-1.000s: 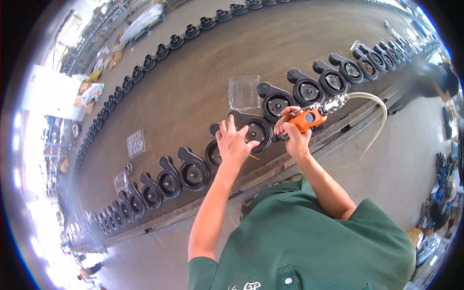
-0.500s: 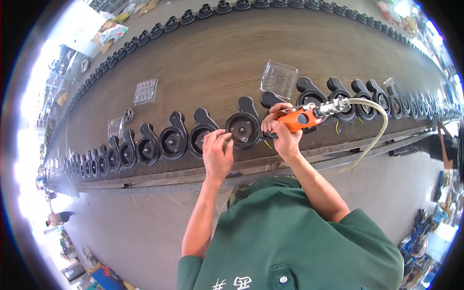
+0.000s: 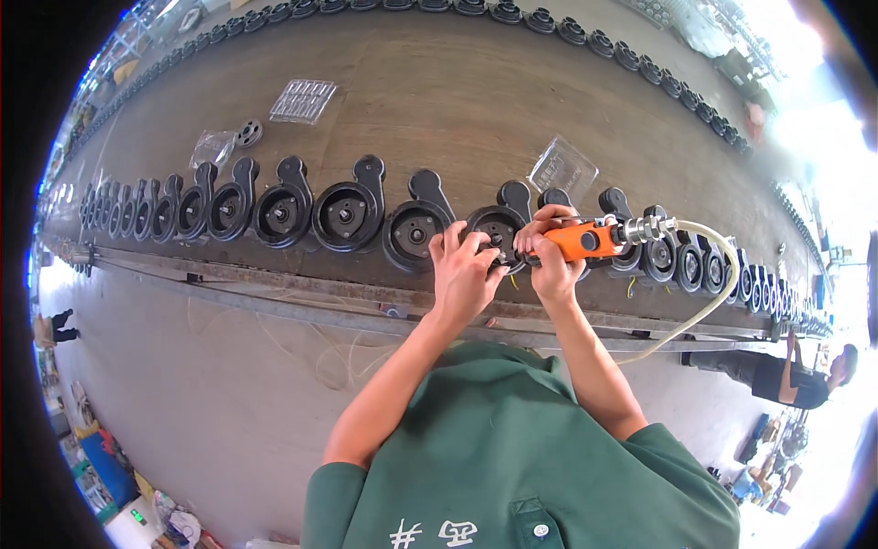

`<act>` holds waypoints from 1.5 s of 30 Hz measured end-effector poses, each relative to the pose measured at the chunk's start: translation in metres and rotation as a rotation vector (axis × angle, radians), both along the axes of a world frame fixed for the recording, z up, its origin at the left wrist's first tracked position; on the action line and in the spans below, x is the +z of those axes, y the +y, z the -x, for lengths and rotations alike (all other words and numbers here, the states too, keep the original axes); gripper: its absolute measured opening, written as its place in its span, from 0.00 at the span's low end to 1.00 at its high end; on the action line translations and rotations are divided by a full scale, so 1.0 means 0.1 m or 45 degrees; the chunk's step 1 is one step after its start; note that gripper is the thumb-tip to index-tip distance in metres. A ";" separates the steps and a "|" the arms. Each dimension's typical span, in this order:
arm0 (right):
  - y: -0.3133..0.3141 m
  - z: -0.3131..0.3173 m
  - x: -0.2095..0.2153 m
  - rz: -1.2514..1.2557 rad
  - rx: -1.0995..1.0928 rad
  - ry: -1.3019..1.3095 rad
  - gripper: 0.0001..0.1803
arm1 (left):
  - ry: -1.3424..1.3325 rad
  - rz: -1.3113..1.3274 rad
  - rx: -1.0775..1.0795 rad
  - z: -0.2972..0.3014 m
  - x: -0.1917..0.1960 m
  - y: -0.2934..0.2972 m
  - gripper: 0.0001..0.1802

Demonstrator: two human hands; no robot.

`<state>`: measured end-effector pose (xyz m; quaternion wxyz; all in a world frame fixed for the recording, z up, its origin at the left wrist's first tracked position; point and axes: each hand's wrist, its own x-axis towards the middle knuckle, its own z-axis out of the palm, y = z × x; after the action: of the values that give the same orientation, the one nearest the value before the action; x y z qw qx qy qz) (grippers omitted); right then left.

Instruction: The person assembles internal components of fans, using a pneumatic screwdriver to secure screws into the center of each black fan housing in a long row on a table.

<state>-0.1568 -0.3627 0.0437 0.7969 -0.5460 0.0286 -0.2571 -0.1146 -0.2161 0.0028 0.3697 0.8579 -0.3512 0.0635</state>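
Observation:
My left hand reaches over a black round housing with a stubby arm in the near row. Its fingers are bent and drawn together at the housing's inner parts; whatever they pinch is too small to make out. My right hand is wrapped round an orange air tool, whose working end points left toward that housing. A metal fitting joins the tool to a pale hose. My right fingers partly hide the tool's left end and the housing's right side.
Similar housings line the table's near edge on both sides, and black round parts line its far edge. Clear plastic trays and a loose wheel-shaped disc lie on the table. A person is at the far right.
My left hand has moved right, from one housing's left rim to over the inside of a housing. The view has shifted along the row. The air tool stays in my right hand.

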 end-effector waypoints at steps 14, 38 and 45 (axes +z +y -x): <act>0.03 -0.01 -0.12 0.309 -0.022 0.156 0.16 | 0.014 0.230 0.037 -0.08 -0.15 -0.08 0.12; -0.05 0.12 0.08 0.005 -0.305 0.003 0.18 | 0.082 0.160 -0.162 -0.14 0.06 0.01 0.27; -0.08 0.22 0.03 -0.098 -0.302 -0.044 0.17 | 0.177 0.017 -0.306 -0.29 0.07 0.03 0.11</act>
<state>-0.1789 -0.3711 0.0468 0.7817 -0.5032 0.0889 -0.3576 -0.0861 -0.2134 0.0094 0.4039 0.8095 -0.4244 -0.0385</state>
